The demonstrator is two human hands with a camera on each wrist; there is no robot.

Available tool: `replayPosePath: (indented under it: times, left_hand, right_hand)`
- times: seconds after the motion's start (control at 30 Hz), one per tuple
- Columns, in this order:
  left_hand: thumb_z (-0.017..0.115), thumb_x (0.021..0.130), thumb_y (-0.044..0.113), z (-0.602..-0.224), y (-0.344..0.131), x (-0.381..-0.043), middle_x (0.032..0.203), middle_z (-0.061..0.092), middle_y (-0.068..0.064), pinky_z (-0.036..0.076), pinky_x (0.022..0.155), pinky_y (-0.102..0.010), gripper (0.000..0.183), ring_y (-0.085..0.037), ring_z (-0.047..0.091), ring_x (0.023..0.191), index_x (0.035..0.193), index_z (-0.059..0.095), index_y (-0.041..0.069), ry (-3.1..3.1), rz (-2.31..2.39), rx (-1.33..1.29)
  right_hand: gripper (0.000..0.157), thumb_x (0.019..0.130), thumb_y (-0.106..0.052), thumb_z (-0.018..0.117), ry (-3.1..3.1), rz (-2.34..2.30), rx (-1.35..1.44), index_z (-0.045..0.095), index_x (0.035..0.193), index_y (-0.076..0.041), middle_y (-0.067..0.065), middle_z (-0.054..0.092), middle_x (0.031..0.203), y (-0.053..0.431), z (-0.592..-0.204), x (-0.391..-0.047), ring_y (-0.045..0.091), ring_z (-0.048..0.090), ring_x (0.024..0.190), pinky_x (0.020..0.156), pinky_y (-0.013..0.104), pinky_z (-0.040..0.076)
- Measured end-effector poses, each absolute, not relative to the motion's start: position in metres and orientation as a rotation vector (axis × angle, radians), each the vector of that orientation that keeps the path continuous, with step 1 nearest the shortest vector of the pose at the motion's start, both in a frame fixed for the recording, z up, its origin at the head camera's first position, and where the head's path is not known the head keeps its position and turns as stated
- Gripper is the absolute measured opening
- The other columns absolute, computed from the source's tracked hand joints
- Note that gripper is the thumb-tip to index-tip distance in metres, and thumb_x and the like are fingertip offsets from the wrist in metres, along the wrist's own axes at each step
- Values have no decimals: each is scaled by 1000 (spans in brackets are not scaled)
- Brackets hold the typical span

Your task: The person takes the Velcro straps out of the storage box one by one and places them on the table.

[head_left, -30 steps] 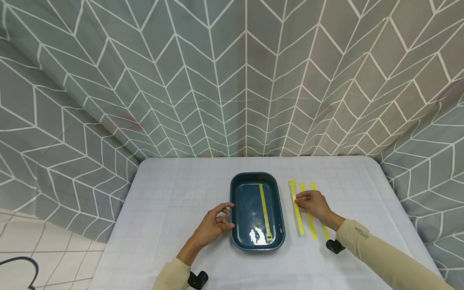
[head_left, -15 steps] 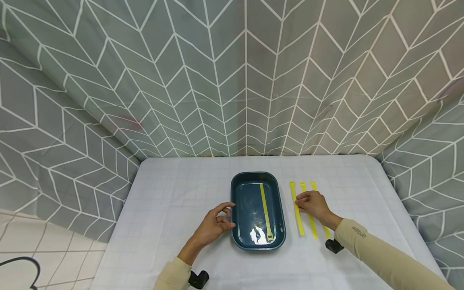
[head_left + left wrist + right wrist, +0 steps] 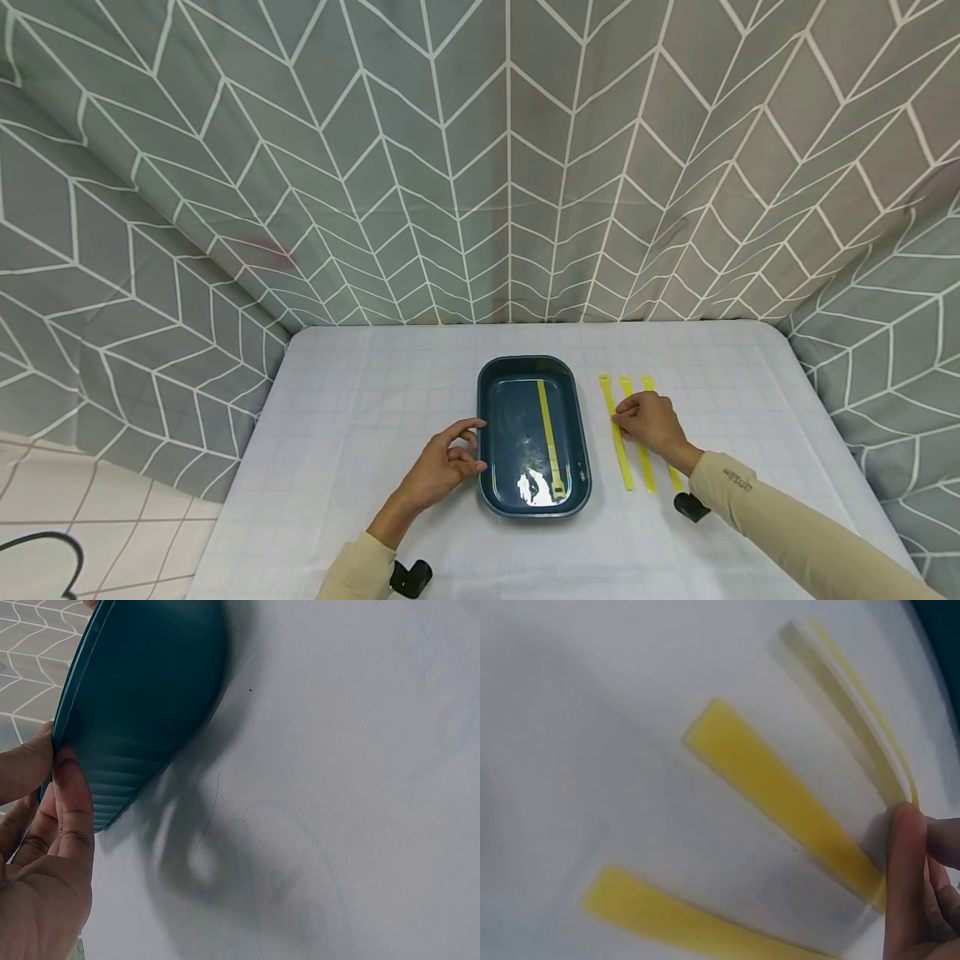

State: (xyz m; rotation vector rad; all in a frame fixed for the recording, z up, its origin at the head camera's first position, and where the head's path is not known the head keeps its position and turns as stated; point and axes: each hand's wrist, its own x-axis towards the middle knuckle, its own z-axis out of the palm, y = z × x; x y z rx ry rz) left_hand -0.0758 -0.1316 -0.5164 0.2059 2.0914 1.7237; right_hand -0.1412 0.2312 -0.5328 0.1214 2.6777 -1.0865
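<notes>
On the table stands a dark teal rectangular tray (image 3: 517, 442) with a flat yellow cable strap (image 3: 549, 442) lying lengthwise inside. My left hand (image 3: 442, 467) holds the tray's left rim, thumb and fingers at its edge in the left wrist view. Right of the tray, three more yellow straps with slotted heads are in a row. My right hand (image 3: 652, 423) pinches the leftmost strap (image 3: 621, 458) near its middle; it bends up off the cloth in the right wrist view. The middle strap (image 3: 780, 802) and the rightmost strap (image 3: 690, 922) pass partly behind this hand.
White cloth covers the table (image 3: 375, 375). A grey patterned curtain (image 3: 480, 167) hangs behind it and along both sides. Black wrist devices (image 3: 410, 578) hang beside both sleeves, low over the table.
The leftmost strap's lower end has shifted slightly right with the right hand's pinch. The left hand, the tray and the other straps look nearly unchanged.
</notes>
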Motion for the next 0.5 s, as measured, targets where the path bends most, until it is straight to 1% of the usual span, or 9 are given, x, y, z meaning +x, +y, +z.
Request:
replayPosePath:
  times: [0.1,0.27,0.5]
  left_hand:
    - [70,88,-5,-516,-131,-76,111,48,-17,38,59,-19,60,-9,57,73,143,47,1,2097,1720,208]
    - [70,88,-6,-515,-131,-75,111,48,-16,39,60,-19,60,-10,58,75,143,47,2,2095,1717,204]
    - [70,89,-4,-513,-131,-74,111,47,-15,38,59,-19,60,-11,57,75,143,47,2,2083,1721,190]
  right_hand:
    - [16,86,-7,72,2694,-1054,122,70,95,5,5,70,69,231,-530,-141,12,63,57,55,26,49]
    - [16,86,-8,72,2712,-1022,106,69,94,5,3,69,68,232,-528,-141,12,62,57,55,26,48]
    - [16,84,-8,73,2755,-984,69,70,92,5,3,69,67,232,-529,-140,11,60,57,55,27,48]
